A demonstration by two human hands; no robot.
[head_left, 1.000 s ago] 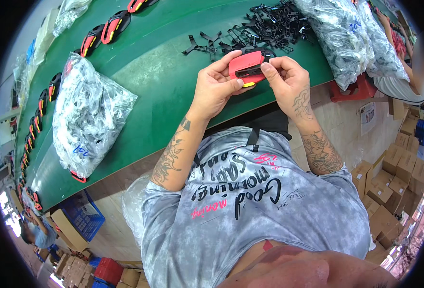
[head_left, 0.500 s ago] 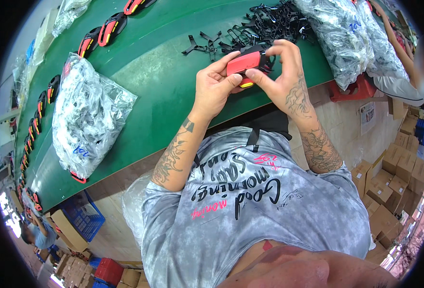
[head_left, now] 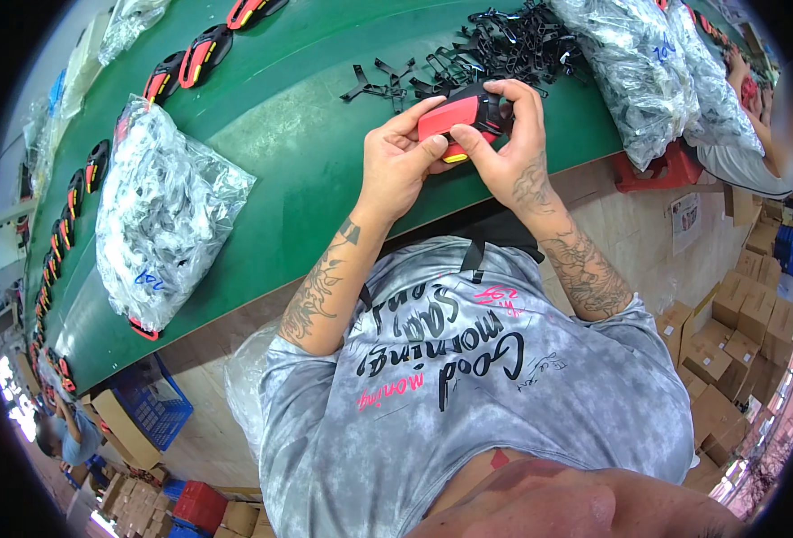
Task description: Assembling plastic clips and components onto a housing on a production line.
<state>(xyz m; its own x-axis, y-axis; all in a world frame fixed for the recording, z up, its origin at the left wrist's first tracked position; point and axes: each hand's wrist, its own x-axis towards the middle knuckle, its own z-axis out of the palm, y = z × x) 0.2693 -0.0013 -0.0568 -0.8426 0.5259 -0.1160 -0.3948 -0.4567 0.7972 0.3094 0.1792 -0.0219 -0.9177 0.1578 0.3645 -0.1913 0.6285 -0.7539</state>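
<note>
Above the near part of the green table (head_left: 298,193), I hold a red-and-black moulded piece with a yellow edge (head_left: 450,117) in both hands. My left hand (head_left: 401,161) grips its left end, thumb on the near side and fingers behind. My right hand (head_left: 515,143) is closed round the black right end, its thumb pressed on the red face and its fingers over the far side. The palms and fingers hide part of the piece. Just beyond it lies a heap of black branched plastic parts (head_left: 522,45), with a few loose ones to its left.
A clear bag of parts (head_left: 159,224) lies on the left. Similar red-and-black pieces (head_left: 204,56) form a curved row along the table. More filled bags (head_left: 634,72) stand at the right, near a red stool (head_left: 657,175) and another person. Cardboard boxes (head_left: 728,350) are stacked lower right.
My right fingers have come down from a raised position onto the black end of the piece. The piece has shifted slightly left and tilted. The person at the right has moved an arm.
</note>
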